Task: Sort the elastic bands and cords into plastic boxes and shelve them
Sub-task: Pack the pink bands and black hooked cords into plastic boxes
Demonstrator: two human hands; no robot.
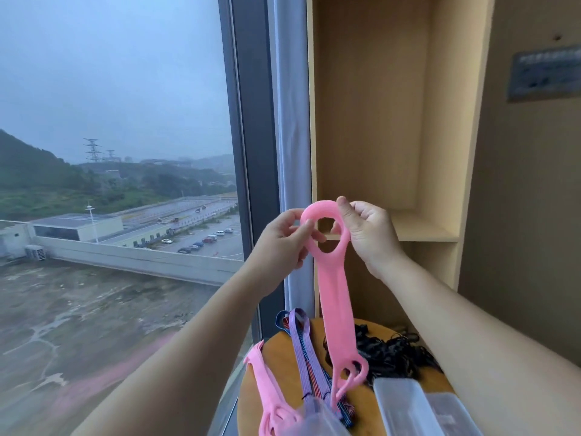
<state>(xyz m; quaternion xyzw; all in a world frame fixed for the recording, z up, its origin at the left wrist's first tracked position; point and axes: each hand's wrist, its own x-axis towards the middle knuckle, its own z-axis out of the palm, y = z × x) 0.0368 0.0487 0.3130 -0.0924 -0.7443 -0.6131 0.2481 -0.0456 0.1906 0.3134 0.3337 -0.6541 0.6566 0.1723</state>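
Pink elastic band [333, 297] held up above the desk [283, 354]; its looped lower end reaches down to the desk top. Left hand [283, 240] pinches one side of the band's top loop, right hand [367, 234] pinches the other, so the loop is spread open. Judged step: gathering this band for boxing. Best done by lifting the tail free first, then folding it, so it does not drag the striped bands [303, 354] or second pink band [267, 391] on the desk's left, or the black cords [393, 354] at the desk's back right. Two translucent plastic boxes [402, 407] lie at the desk's near right edge; contents not discernible. Shelf [421, 231] stands behind the desk.
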